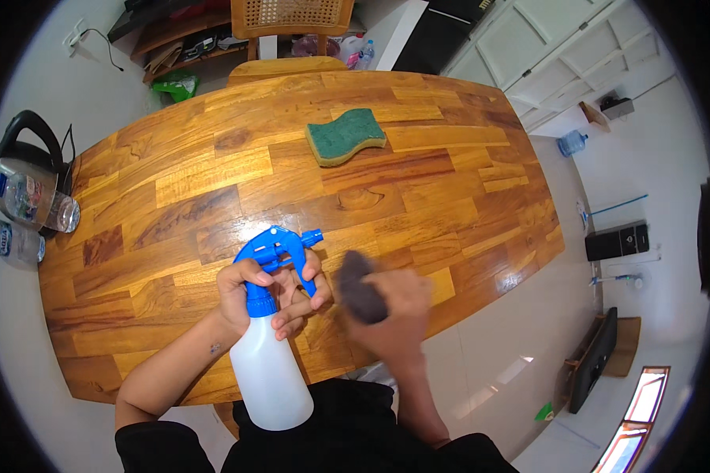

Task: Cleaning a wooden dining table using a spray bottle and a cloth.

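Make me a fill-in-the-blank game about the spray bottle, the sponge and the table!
1. The left hand holds a white spray bottle with a ____ trigger top.
2. The right hand presses a dark ____ cloth on the table.
3. The green sponge lies on the ____ table, apart from both hands.

Missing words: blue; grey; wooden

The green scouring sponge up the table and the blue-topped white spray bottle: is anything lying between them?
No. In the head view only bare glossy wooden tabletop lies between the green scouring sponge and the blue-topped white spray bottle, held in the left hand.
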Demonstrator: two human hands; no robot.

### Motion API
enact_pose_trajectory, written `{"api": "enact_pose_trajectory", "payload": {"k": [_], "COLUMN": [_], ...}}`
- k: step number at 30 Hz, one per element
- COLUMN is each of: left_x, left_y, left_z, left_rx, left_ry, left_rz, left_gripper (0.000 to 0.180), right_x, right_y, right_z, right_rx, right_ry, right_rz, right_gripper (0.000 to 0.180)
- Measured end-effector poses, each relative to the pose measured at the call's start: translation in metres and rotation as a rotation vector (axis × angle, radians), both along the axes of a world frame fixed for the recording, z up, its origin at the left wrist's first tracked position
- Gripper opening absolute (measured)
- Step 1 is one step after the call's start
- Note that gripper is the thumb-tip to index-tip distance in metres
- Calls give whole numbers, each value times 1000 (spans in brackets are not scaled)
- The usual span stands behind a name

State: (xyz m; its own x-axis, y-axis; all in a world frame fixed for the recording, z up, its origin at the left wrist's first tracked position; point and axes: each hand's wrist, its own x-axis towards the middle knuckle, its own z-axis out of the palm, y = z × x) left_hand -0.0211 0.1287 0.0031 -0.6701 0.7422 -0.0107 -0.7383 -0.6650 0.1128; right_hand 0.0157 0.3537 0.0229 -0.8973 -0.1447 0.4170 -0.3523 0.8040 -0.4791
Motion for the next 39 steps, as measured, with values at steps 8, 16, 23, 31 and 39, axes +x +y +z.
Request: {"api": "enact_pose_trajectory", "payload": {"k": [8, 16, 23, 31, 39], "left_x": [0, 0, 0, -2, 4], "left_y": [-4, -1, -2, -4, -5], "left_z": [1, 3, 2, 2, 9], "left_rx": [-15, 5, 3, -20, -130], "left_ry": [18, -2, 7, 28, 42], "left_rz": [17, 1, -33, -6, 76], "left_gripper": [53, 51, 51, 53, 48], "right_x": [0, -50, -36, -8, -26], "right_y": [2, 126, 60, -21, 51], "right_z": [9, 2, -8, 8, -4], "right_rx": [-24, -43, 153, 20, -1], "right_ry": [-94, -123, 117, -55, 8], "right_rz": [111, -606, -421, 175, 0], "right_gripper": [42, 38, 39, 44, 46]}}
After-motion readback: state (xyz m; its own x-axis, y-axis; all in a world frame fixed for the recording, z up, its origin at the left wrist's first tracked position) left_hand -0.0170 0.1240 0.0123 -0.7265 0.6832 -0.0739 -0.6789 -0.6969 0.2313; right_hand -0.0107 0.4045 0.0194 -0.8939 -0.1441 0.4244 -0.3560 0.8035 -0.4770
